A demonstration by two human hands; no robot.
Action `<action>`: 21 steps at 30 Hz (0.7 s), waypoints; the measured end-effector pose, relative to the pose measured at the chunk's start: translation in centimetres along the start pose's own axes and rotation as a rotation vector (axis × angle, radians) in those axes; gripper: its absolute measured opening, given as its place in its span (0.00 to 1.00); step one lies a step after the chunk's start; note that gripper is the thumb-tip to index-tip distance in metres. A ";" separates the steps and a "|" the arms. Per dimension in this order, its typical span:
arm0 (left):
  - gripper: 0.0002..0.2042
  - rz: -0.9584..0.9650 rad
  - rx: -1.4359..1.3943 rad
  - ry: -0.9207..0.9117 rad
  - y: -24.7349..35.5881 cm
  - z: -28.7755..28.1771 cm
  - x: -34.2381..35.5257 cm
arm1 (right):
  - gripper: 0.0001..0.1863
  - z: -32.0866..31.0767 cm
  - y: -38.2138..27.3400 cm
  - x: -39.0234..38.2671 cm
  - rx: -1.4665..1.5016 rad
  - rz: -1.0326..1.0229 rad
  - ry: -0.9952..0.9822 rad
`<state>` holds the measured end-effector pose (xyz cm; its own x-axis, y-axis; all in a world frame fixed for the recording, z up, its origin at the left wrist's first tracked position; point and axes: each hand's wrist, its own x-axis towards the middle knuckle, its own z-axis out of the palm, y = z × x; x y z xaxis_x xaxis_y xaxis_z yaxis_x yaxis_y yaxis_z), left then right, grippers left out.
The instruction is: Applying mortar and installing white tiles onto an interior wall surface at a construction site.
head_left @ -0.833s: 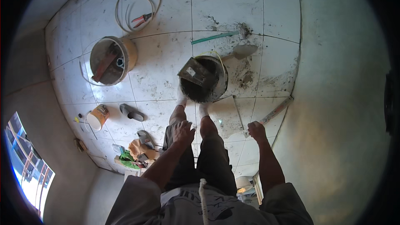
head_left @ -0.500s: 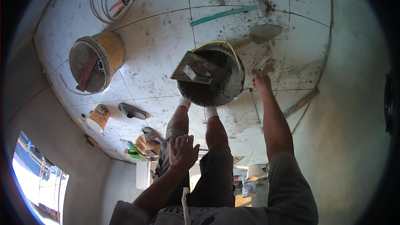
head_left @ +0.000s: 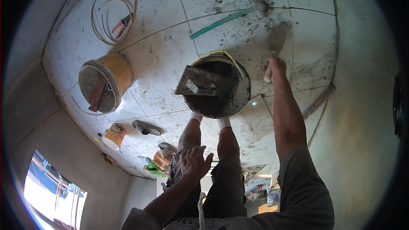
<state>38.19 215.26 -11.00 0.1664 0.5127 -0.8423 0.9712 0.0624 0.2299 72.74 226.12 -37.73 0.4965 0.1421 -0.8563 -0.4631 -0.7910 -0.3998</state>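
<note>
The trowel [head_left: 278,39] has swung round since the earlier frame: its pale handle then pointed toward the mortar bucket [head_left: 242,98] while the right hand [head_left: 277,68] was beside that bucket without it, and now the handle is in that hand, angled back toward the person, with the blade pointing away. The right fingers are closed around the handle, close to the blade; whether the blade still touches the floor [head_left: 166,55] cannot be told. The trowel is just right of the mortar bucket, near the smeared tiles. The left hand [head_left: 196,162] stays on the left knee, palm down, fingers slightly apart and thumb spread wide, holding nothing. The mortar bucket remains by the feet, its yellow handle [head_left: 232,59] raised, a flat plastering float [head_left: 204,79] lying across its top. The green-handled tool [head_left: 223,22] lies beyond it, as before. As for writing, the small orange-and-white tub [head_left: 114,136] on the left carries dark marks too small to read, and the shirt [head_left: 213,222] shows dark printing, partly cut off by the lower edge.
</note>
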 end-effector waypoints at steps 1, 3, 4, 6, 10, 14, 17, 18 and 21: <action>0.19 0.002 -0.101 0.000 -0.2 0.2 1.3 | 0.11 -1.8 -0.2 -1.2 0.008 -0.009 0.019; 0.19 0.018 -0.395 0.012 0.4 2.6 6.2 | 0.09 -6.2 -0.6 -3.3 -0.202 -0.129 -0.041; 0.20 0.098 -0.338 0.065 2.0 2.6 9.8 | 0.09 -7.6 -1.1 -4.9 -0.197 -0.132 -0.010; 0.24 0.456 -0.302 0.402 6.1 1.0 15.8 | 0.09 -7.9 -1.7 -9.5 -0.164 -0.082 -0.002; 0.31 -0.485 -1.184 -0.005 12.7 -4.4 24.8 | 0.12 -6.4 -0.1 -14.8 0.007 -0.078 -0.034; 0.34 -0.508 -1.514 -0.081 13.0 -5.3 26.5 | 0.12 -5.2 1.1 -19.0 0.098 -0.034 -0.017; 0.34 -0.308 -1.620 -0.133 10.6 -4.3 23.5 | 0.11 -5.0 1.3 -21.7 0.203 -0.074 -0.021; 0.34 -0.310 -1.605 -0.121 9.1 -4.1 23.0 | 0.11 -4.6 1.5 -22.3 0.221 -0.084 -0.026; 0.35 -0.276 -1.550 -0.160 8.2 -4.9 23.3 | 0.13 -3.4 1.3 -22.7 0.114 -0.148 -0.042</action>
<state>49.16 231.93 -26.32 0.1340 0.2524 -0.9583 -0.1193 0.9641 0.2373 63.42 219.84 -17.69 0.5355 0.2788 -0.7971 -0.4686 -0.6872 -0.5552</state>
